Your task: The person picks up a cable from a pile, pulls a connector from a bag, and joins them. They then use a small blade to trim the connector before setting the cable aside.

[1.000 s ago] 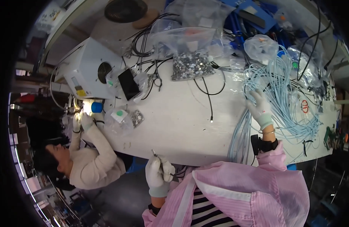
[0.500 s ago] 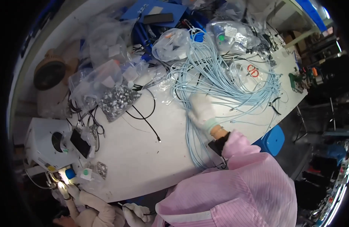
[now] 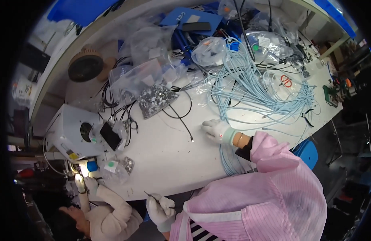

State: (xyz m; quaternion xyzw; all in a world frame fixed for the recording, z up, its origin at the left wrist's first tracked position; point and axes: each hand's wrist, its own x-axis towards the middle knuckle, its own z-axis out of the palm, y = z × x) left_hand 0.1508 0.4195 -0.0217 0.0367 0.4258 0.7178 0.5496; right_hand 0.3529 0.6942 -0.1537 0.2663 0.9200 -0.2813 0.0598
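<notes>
My right hand (image 3: 218, 131), in a white glove, lies over the strands of light blue cable that run down the table. Its fingers point left, stretched and slightly bent, with no cable visibly gripped. The light blue cable bundle (image 3: 253, 84) spreads behind it in loops, loose ends at the right. At the table's front edge my left hand (image 3: 160, 209), also gloved, is closed around a thin dark rod-like piece (image 3: 152, 196). Whether that piece is a tool or a cable end I cannot make out. A black cable (image 3: 184, 127) with a metal plug lies left of my right hand.
Clear bags of small metal parts (image 3: 155, 100) and other bags crowd the back. A fan (image 3: 85, 66) and a white box-shaped machine (image 3: 73, 130) stand left. A co-worker (image 3: 109, 209) works under a lamp at lower left. Black cutters (image 3: 308, 117) lie right, above a blue stool (image 3: 306, 154).
The view has shifted, so the table sits farther right and lower. My right hand has drawn back toward me along the cables. My left hand has come up with the dark piece.
</notes>
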